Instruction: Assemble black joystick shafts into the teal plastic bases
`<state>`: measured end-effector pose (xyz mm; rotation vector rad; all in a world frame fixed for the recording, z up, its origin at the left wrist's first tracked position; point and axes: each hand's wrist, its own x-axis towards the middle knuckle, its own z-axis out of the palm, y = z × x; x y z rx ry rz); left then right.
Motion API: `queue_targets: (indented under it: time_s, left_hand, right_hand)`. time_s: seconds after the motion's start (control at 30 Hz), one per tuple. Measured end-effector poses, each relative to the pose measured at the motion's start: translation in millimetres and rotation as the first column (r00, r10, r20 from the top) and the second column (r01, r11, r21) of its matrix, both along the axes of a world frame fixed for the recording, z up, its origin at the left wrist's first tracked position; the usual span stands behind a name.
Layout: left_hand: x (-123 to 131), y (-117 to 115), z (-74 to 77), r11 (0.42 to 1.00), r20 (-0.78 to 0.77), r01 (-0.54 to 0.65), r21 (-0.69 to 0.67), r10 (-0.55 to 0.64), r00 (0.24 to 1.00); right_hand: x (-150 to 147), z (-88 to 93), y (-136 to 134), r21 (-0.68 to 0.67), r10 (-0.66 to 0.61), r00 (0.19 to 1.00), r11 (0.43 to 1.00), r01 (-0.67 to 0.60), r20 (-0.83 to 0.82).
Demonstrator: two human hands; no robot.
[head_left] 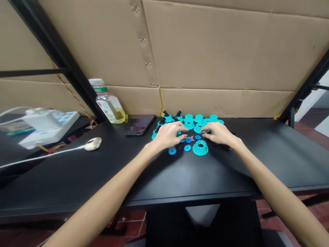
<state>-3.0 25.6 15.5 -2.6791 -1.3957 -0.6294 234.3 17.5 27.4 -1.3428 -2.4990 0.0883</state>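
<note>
My left hand (168, 134) and my right hand (217, 133) hang low over a cluster of turquoise plastic flanged parts, their fingertips curled down a short way apart. Both hands are nearest several small blue washers, such as one (188, 140) between the fingertips. A grey-brown disc (192, 138) lies beside it. A larger turquoise flanged spool (200, 148) sits just below my right fingers, and a blue washer (172, 151) lies below my left hand. Several spools at the back carry black knobs (166, 113). The hands hide part of the cluster.
Everything rests on a black table (231, 164). To the left lie a phone (138, 125), a plastic bottle of yellow liquid (106, 102), a white corded device (93, 143) and a white power strip (48, 128). Cardboard sheets (205, 51) and black metal frame bars stand behind.
</note>
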Motion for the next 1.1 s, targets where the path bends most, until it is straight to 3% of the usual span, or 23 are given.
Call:
queue_targets:
  time_s: [0.17, 0.33, 0.53, 0.8, 1.1]
  left_hand:
    - [6, -3, -13.0, 1.000, -0.108, 0.000, 0.010, 0.001, 0.994]
    - [21, -12, -21.4, 0.998, -0.154, 0.050, 0.022, -0.046, 0.987]
    - [24, -12, -23.9, 0.997, -0.134, 0.066, 0.030, -0.061, 0.989]
    - [29, -13, -26.1, 0.999, -0.116, 0.019, 0.026, -0.015, 0.993]
    - [33, -10, -30.0, 0.986, -0.181, 0.067, 0.150, -0.039, 0.983]
  right_hand:
    - [-23, 9.6, 22, -0.120, 0.027, 0.993, 0.993, -0.013, 0.113]
    - [-34, 11.0, 25, -0.224, 0.048, 0.969, 0.974, 0.007, 0.241]
    - [-34, 9.4, 19, -0.184, 0.038, 0.973, 0.983, 0.005, 0.226]
    - [-28, 10.6, 16, -0.309, 0.058, 0.988, 0.951, -0.011, 0.145]
    - [-32, 7.6, 11, -0.102, -0.020, 0.969, 0.994, 0.046, 0.247]
